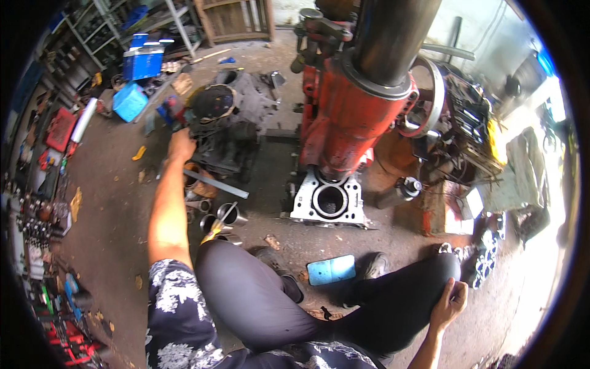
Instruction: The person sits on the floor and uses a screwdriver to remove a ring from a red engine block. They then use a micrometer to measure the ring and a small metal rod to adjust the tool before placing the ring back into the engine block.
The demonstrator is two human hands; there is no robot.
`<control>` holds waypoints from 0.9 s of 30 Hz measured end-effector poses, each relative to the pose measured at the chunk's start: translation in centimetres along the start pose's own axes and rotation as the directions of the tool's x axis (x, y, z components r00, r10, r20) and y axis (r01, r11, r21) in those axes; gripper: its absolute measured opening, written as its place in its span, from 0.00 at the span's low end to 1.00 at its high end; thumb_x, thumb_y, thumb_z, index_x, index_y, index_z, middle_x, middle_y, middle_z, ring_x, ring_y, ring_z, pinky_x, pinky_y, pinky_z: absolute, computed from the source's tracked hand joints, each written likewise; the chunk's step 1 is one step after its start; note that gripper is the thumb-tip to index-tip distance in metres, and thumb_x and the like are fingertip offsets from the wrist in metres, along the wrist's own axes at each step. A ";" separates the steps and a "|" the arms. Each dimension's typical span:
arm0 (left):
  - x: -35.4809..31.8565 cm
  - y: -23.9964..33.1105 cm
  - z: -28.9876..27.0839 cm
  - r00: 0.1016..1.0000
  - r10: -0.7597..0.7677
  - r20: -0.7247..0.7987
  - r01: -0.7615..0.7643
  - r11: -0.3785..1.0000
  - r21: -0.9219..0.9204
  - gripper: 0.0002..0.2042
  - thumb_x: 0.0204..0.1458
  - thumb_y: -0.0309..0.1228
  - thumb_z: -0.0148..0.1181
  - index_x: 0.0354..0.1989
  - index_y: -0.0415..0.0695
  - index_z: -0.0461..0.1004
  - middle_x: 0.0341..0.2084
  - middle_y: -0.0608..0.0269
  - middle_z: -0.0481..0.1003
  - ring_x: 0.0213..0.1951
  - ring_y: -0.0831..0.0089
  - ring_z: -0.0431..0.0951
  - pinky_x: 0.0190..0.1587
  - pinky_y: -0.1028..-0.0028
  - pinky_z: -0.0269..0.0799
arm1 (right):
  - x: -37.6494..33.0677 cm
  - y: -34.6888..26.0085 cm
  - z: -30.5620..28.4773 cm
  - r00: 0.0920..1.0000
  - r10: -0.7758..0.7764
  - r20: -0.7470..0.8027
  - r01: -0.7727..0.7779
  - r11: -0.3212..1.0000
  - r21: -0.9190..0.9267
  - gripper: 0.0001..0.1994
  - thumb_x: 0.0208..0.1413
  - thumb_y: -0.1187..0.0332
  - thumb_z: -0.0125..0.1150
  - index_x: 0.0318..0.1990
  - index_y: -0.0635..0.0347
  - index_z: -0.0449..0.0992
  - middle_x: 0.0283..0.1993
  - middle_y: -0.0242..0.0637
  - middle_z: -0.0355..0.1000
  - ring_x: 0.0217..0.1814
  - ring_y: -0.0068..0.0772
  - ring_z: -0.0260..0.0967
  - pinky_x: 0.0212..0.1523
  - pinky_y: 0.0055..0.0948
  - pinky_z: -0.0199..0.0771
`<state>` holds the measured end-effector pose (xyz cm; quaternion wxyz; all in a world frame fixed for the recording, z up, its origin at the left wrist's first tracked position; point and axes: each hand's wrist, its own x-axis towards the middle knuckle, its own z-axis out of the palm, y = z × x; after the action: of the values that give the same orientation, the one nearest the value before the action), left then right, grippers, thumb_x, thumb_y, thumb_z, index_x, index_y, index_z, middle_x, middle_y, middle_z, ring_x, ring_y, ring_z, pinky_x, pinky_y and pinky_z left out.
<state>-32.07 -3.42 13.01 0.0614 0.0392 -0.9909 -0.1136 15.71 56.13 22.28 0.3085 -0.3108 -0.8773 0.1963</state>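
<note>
My left hand point(181, 146) is reaching to the far left, its arm stretching out past my left knee. Its fingers are bending downward and partly hiding themselves, so I cannot tell how far open my grip is or whether it is holding anything. Just beyond the fingertips a red-and-blue object point(170, 111) is lying on the floor; I cannot tell if I am touching it. To the right of that hand, dark metal parts point(230, 147) are sitting in a heap, with a dark cap point(212, 102) lying on top at the far side. Nearer to me, a flat grey bar point(216, 184) is slanting across the floor, and metal cylinders point(232, 214) are standing by my left knee with a yellow-handled brush point(213, 231) lying against them.

My right hand point(450, 302) is resting at my right knee, fingers loosely curling; I cannot tell whether they are pinching anything.

Ahead, a red machine point(347, 117) is standing over a pale metal block point(301, 209), its lower end sitting just behind the block's round opening. A blue tray point(332, 270) is lying between my feet. On the right, a grey bottle point(393, 195) is standing near a box point(452, 212).
</note>
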 end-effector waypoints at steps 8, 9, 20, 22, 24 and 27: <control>0.0 -2.9 1.7 0.991 0.137 0.000 -0.136 0.984 -0.114 0.18 0.46 0.25 0.64 0.48 0.33 0.75 0.42 0.36 0.76 0.49 0.40 0.75 0.51 0.55 0.71 | 0.1 -1.3 0.5 0.999 0.027 -0.025 -0.027 0.999 -0.017 0.12 0.60 0.70 0.61 0.26 0.63 0.68 0.21 0.31 0.57 0.23 0.24 0.52 0.26 0.28 0.54; -0.1 -3.2 1.9 0.986 0.160 -0.057 -0.164 0.982 -0.094 0.19 0.46 0.25 0.63 0.48 0.31 0.74 0.42 0.34 0.76 0.49 0.41 0.75 0.51 0.56 0.71 | 0.1 -1.3 0.5 0.999 0.025 -0.023 -0.024 0.999 0.033 0.11 0.60 0.71 0.61 0.27 0.63 0.69 0.21 0.32 0.58 0.23 0.24 0.53 0.26 0.27 0.55; -8.8 1.6 -6.4 0.997 -0.078 -0.029 0.034 0.694 -0.719 0.18 0.62 0.41 0.60 0.27 0.46 0.60 0.17 0.73 0.54 0.19 0.83 0.52 0.22 0.77 0.49 | 1.3 1.8 0.3 0.953 0.299 0.044 -0.286 0.842 0.457 0.13 0.68 0.64 0.54 0.32 0.62 0.72 0.27 0.25 0.65 0.29 0.17 0.58 0.33 0.20 0.59; -14.7 4.3 -9.1 0.999 0.031 0.033 0.016 0.440 -0.898 0.14 0.63 0.41 0.56 0.30 0.51 0.62 0.19 0.76 0.57 0.18 0.87 0.54 0.21 0.80 0.47 | 3.6 3.1 0.6 0.924 0.374 0.075 -0.354 0.769 0.532 0.17 0.69 0.60 0.51 0.31 0.62 0.72 0.25 0.23 0.64 0.28 0.16 0.58 0.31 0.19 0.59; -20.6 7.3 -11.6 0.977 0.123 0.175 0.155 0.154 -0.976 0.13 0.66 0.45 0.47 0.35 0.50 0.65 0.23 0.74 0.62 0.20 0.85 0.60 0.21 0.79 0.51 | 6.8 4.3 0.9 0.923 0.372 0.094 -0.363 0.767 0.530 0.06 0.63 0.70 0.60 0.36 0.63 0.74 0.27 0.25 0.67 0.30 0.15 0.62 0.31 0.19 0.63; -27.8 11.1 -14.3 0.923 0.233 0.305 0.343 -0.142 -0.929 0.16 0.63 0.47 0.48 0.42 0.45 0.69 0.28 0.69 0.69 0.26 0.80 0.69 0.30 0.79 0.66 | 13.8 6.1 2.5 0.963 0.258 0.081 -0.252 0.745 0.617 0.16 0.53 0.72 0.68 0.48 0.68 0.74 0.29 0.31 0.72 0.29 0.21 0.68 0.31 0.22 0.69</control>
<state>-3.43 6.79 26.23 -0.1259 0.0001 -0.5450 -0.8289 8.18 69.41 22.93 0.3682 -0.3095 -0.7109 0.5131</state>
